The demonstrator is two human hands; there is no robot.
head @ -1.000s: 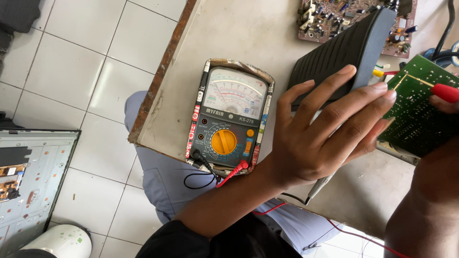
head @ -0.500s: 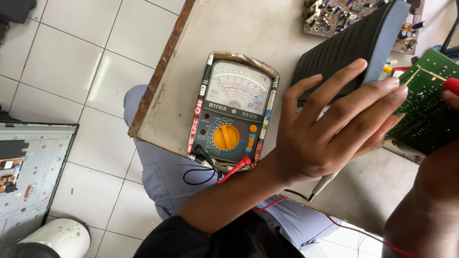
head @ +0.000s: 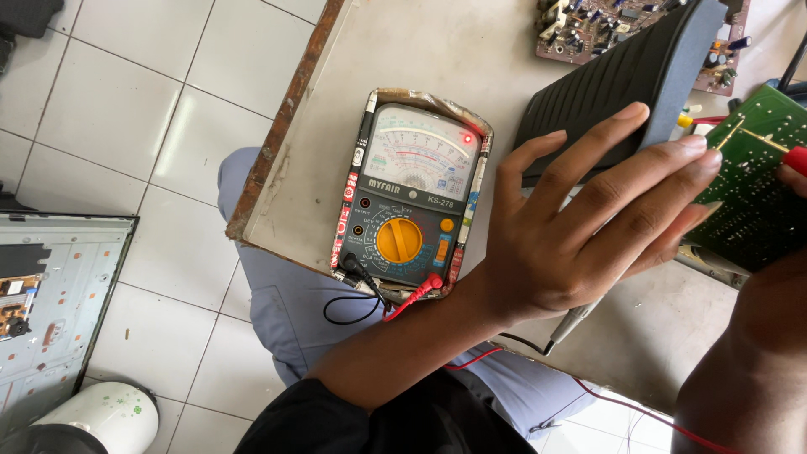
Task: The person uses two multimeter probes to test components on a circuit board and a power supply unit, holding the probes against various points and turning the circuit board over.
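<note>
While the view sits slightly lower than half a second ago, the scene reads so:
Left hand: the left hand (head: 588,227) lies spread, fingers (head: 622,172) stretched flat toward the green board (head: 752,202), fingertips at its edge; pose unchanged from the earlier frame.
Probe: a grey probe (head: 576,318) pokes out beneath the left palm, its black lead trailing off the desk (head: 437,50).
Right hand: only a sliver of the right hand (head: 790,176) shows at the frame edge, by a red probe tip (head: 794,158) on the board; its grip I cannot tell.
Meter: the analog meter (head: 412,197) lies flat on the desk just left of the left hand, its red lamp lit, unlit one second ago.
Black case: a ribbed black case (head: 622,80) leans behind the fingers.
Second board: another circuit board (head: 588,25) lies at the top, as before.
</note>
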